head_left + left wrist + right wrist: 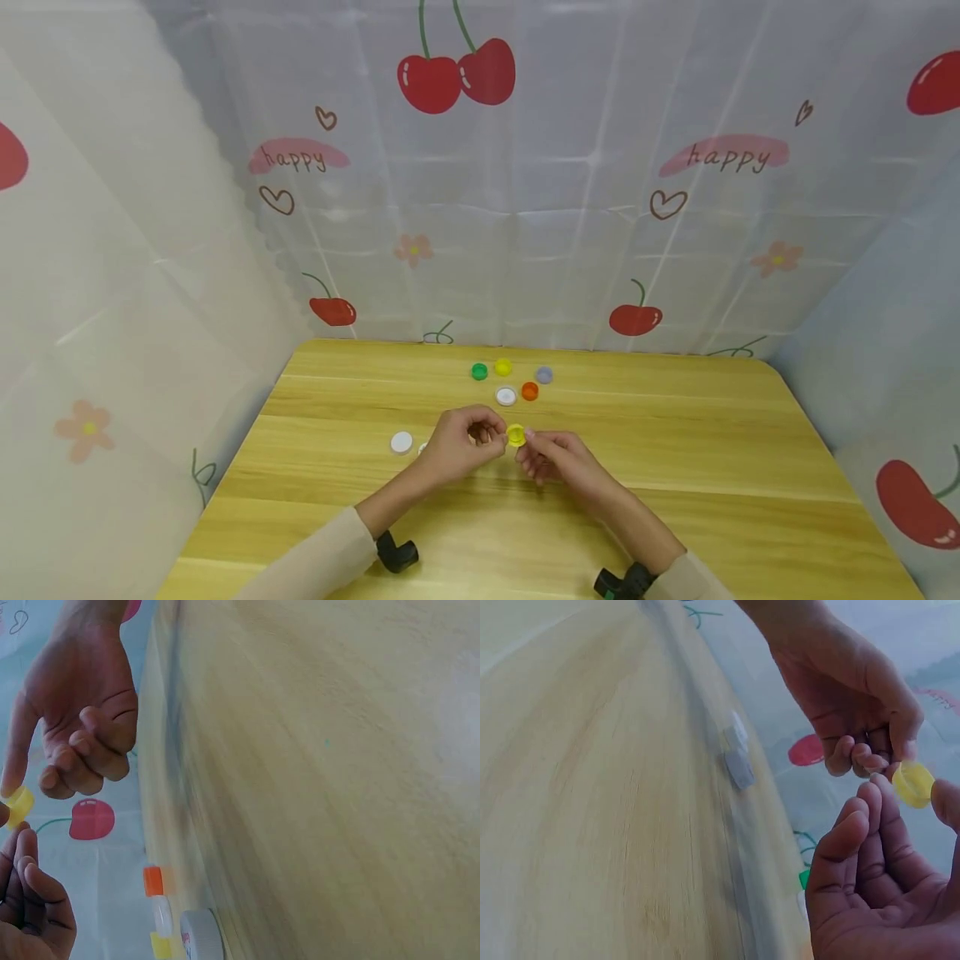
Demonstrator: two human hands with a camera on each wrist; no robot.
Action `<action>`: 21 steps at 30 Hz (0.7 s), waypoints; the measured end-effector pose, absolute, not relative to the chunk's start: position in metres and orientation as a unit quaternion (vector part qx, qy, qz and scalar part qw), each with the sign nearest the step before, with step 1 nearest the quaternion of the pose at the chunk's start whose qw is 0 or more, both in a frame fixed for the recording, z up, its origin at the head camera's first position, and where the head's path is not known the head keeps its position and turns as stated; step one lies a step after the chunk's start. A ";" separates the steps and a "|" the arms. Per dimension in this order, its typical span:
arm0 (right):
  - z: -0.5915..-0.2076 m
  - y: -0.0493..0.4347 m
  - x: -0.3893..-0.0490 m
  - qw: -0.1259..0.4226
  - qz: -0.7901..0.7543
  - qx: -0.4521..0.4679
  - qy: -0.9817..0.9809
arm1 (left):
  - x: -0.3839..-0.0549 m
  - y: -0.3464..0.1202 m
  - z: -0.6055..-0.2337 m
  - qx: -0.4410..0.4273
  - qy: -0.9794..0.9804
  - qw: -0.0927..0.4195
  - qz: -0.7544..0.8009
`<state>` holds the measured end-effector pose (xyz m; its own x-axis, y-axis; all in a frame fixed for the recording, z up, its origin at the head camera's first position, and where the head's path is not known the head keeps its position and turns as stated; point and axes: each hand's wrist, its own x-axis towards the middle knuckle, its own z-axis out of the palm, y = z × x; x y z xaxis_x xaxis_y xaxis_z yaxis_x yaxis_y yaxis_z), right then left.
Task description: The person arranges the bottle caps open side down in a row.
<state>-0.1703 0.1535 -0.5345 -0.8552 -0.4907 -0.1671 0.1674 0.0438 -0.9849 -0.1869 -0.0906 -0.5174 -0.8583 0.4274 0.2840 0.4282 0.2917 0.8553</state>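
Over the middle of the table, my two hands meet at a small round yellow cap (515, 435). My left hand (468, 442) pinches its left edge between thumb and forefinger. From the other side my right hand (558, 458) pinches it, the thumb lying against the rim. In the right wrist view the yellow cap (913, 784) sits between the fingertips of both hands, clear of the wood. The left wrist view catches the yellow cap (22, 802) only at its left edge, with part of the left thumb cut off.
Beyond the hands lie a green cap (479, 372), another yellow cap (503, 367), a pale purple cap (544, 375), an orange cap (530, 391) and a white cap (506, 396). A white lid (401, 442) lies left, beside another partly hidden by my left hand. A printed curtain (540, 208) surrounds the wooden table (712, 433).
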 end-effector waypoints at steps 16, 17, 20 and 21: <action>-0.541 0.153 -0.169 0.276 -0.746 -0.126 0.593 | -0.182 -0.087 -0.518 -0.359 -0.834 0.119 -0.402; -0.541 0.153 -0.169 0.278 -0.745 -0.124 0.593 | -0.181 -0.087 -0.518 -0.361 -0.834 0.120 -0.400; -0.543 0.152 -0.169 0.277 -0.745 -0.120 0.594 | -0.180 -0.087 -0.518 -0.359 -0.836 0.116 -0.399; -0.543 0.152 -0.169 0.275 -0.746 -0.119 0.595 | -0.180 -0.087 -0.517 -0.358 -0.837 0.114 -0.398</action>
